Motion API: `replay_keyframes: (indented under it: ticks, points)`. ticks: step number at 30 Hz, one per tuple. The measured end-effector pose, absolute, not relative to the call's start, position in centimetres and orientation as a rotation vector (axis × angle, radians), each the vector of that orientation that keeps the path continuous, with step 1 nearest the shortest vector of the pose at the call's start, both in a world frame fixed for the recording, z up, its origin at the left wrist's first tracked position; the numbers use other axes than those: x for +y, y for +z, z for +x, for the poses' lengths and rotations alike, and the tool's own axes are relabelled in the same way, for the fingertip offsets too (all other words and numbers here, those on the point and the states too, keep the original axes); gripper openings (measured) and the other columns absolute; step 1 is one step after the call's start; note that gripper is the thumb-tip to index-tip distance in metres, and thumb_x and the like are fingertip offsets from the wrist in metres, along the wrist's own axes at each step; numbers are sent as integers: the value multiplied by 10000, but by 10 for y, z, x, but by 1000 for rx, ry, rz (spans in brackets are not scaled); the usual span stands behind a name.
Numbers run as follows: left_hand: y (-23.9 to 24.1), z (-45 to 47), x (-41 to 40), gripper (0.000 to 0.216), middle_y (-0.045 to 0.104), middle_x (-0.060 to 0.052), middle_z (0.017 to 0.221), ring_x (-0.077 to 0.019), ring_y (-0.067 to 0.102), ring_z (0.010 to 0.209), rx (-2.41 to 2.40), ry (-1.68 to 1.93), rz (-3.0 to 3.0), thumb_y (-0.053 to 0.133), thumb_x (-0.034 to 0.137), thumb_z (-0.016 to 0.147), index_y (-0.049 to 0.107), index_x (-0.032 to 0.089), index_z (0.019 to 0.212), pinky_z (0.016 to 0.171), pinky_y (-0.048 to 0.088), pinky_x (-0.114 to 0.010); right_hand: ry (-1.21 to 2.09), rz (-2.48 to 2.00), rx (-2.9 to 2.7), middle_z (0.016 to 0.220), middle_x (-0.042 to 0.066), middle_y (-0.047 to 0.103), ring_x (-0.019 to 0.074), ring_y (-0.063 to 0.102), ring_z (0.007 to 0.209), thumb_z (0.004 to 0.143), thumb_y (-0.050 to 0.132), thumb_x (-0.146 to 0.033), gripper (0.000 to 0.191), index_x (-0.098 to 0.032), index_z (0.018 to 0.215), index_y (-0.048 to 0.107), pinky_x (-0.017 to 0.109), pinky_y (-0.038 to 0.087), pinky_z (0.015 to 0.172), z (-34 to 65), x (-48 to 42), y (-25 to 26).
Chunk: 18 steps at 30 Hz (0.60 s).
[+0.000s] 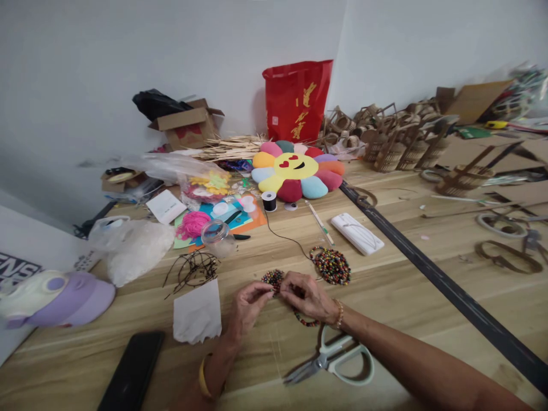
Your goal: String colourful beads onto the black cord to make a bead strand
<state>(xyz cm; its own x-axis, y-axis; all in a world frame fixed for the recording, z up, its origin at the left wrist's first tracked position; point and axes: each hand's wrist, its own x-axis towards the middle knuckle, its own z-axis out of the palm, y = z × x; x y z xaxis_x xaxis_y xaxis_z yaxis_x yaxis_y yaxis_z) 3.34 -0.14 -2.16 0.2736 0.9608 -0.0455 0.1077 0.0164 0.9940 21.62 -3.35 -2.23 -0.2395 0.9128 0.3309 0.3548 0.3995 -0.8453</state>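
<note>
My left hand (249, 305) is closed in a pinch at the near side of a small heap of multicoloured beads (273, 278); what lies between the fingertips is too small to make out. Facing it, my right hand (309, 295) has its fingers curled on a string of beads (307, 322), part of which shows below the palm. A larger coil of strung beads (331, 266) lies just beyond the right hand. Black cord (286, 235) runs from a spool (269, 201) toward that coil. Scissors (331, 361) with pale green handles rest below my right wrist.
A black phone (132, 370), crumpled white paper (197, 312) and dark cord pieces (194, 269) lie to the left. Behind are a glass jar (217, 237), pink yarn (193, 224), a flower cushion (297, 170) and a white power bank (357, 233). Wicker baskets (406, 145) stand back right.
</note>
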Motion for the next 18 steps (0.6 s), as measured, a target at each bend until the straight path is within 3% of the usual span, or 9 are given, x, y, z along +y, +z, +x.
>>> replay_keyframes:
  ticks: [18]
  points:
    - [-22,35,-2,134,732,-62,741,-191,664,718,1042,960,1402,736,260,629,738,154,713,697,539,-270,873,-1111,-1759,664,4,536,115,476,591,865,507,-255,153,-158,759,560,213,381,544,216,-35,-20]
